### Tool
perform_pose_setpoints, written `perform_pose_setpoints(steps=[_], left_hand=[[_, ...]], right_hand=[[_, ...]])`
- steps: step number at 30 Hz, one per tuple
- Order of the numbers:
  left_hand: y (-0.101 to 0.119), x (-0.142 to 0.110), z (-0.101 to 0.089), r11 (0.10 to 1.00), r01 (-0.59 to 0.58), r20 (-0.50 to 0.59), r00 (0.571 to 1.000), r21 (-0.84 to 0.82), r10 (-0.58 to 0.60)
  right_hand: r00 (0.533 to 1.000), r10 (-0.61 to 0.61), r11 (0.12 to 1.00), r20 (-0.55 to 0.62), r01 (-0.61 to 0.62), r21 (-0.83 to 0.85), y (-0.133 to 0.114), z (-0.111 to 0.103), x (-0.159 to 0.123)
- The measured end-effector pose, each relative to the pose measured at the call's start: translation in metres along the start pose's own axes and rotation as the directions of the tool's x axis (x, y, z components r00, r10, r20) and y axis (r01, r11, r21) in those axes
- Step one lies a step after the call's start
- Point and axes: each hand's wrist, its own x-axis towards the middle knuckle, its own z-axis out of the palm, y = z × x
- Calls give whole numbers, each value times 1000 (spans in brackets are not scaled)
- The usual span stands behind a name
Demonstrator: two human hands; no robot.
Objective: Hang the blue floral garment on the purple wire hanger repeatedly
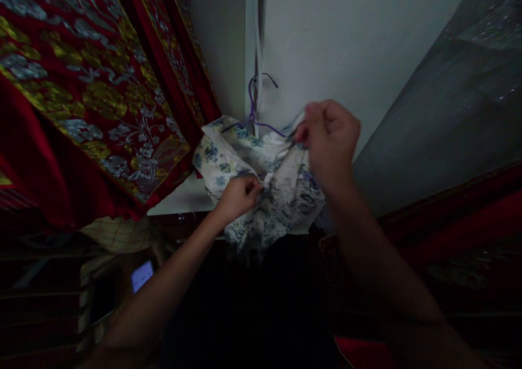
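A white floral shirt [222, 165] with blue and green flowers hangs on a purple wire hanger [252, 99], close to the wall. With closed fingers, my left hand [240, 196] pinches the cloth at the front opening, low on the neckline. Higher up and to the right, my right hand [332, 137] grips the collar edge and draws it away from the hanger's right arm. The lower part of the shirt bunches together in shadow, and its hem is hard to make out.
Red cloth embroidered in gold and silver [106, 97] hangs on the left. A clear plastic-covered item [448, 102] is on the right. Behind the hanger, a white cable [258, 37] runs down the wall [326, 42]. A lit phone [142, 276] lies at lower left.
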Motion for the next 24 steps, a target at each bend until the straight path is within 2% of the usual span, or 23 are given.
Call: perform_pose_setpoints(steps=[2, 4, 5, 7, 8, 10, 11, 12, 13, 16, 18, 19, 21, 22, 23, 24], left_hand=[[-18, -14, 9, 998, 58, 139, 989, -2, -58], [-28, -24, 10, 996, 72, 155, 986, -46, -64], [-30, -24, 8, 993, 76, 105, 992, -87, -67], [-30, -15, -1, 984, 77, -98, 991, -160, -94], [-30, -5, -8, 983, 65, -233, 967, -170, -104], [-30, 22, -22, 994, 16, -481, 874, -108, -66], [-32, 37, -28, 999, -8, -557, 830, -50, -21], [-33, 51, -35, 1000, -28, -595, 804, -4, 20], [-35, 64, -40, 999, -45, -605, 795, 17, 46], [-41, 86, -52, 997, -45, -601, 800, -56, 2], [-44, 85, -57, 994, -20, -585, 810, -106, -46], [-46, 79, -58, 993, -6, -576, 815, -121, -65], [-52, 61, -58, 983, 19, -565, 816, -181, -120], [-55, 49, -56, 965, 31, -570, 802, -260, -179], [-59, 36, -52, 923, 36, -574, 773, -383, -269], [-64, 21, -47, 851, 28, -569, 732, -525, -375]], right_hand=[[990, 30, 999, -135, -27, 27, -2, -21, 6], [962, 65, 997, -266, -55, 46, -4, -47, 3], [940, 96, 994, -327, -72, 83, -4, -60, -3], [893, 221, 959, -393, -125, 255, -5, -84, -20], [873, 319, 910, -369, -173, 377, -4, -94, -32], [826, 510, 743, -239, -283, 606, 1, -107, -57], [799, 576, 648, -171, -319, 691, 6, -112, -71], [774, 621, 563, -124, -330, 758, 12, -115, -85], [756, 646, 497, -104, -313, 810, 20, -116, -99], [694, 709, 371, -125, -217, 903, 45, -119, -132], [587, 799, 309, -131, -213, 927, 57, -119, -145], [506, 852, 282, -134, -228, 932, 60, -118, -151], [314, 941, 218, -122, -292, 931, 60, -110, -161], [229, 968, 181, -107, -337, 924, 57, -103, -167], [166, 982, 144, -84, -388, 910, 54, -94, -173], [131, 990, 108, -55, -444, 889, 50, -83, -180]])
